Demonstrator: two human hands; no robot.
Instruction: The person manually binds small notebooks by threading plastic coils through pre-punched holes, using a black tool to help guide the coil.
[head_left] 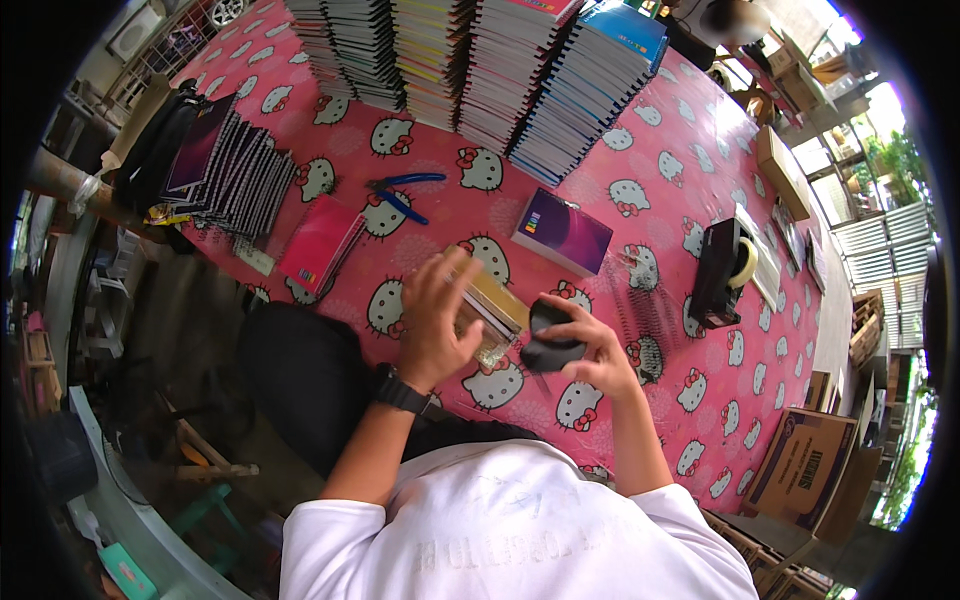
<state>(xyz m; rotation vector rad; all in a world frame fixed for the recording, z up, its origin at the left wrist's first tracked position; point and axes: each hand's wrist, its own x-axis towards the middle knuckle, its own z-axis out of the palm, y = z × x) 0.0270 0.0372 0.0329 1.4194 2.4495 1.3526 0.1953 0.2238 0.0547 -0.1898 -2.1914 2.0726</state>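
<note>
Closest to me, the person's left hand (pixel 435 315), a black watch at its wrist, is half spread around the left side of a gold-coloured rectangular block with pale layered edges (pixel 492 302), thumb along the near side and fingers blurred over the far one. That block sits right ahead of the person; take it as the clock's centre, twelve pointing away. At four o'clock, the right hand (pixel 598 352) has its fingers curled around a black rounded object (pixel 552 338), near the block's right end; whether the two touch I can't tell.

The step looks like two-handed handling, left steadying, right working close by. I'd judge the next move calls for a firm left hold and a controlled right hand.

Just beyond, between one and two, lies a purple-covered rectangular stack (pixel 562 235). A pink-covered spiral notebook (pixel 318 245) rests toward half past nine, blue-handled metal pliers (pixel 408 192) near eleven, and a black tape dispenser with a pale roll (pixel 722 275) at three.

Farther off, a fanned pile of dark-covered spiral notebooks (pixel 232 175) leans at ten, and a tall blue-topped notebook stack (pixel 585 100) stands near half past twelve.
</note>
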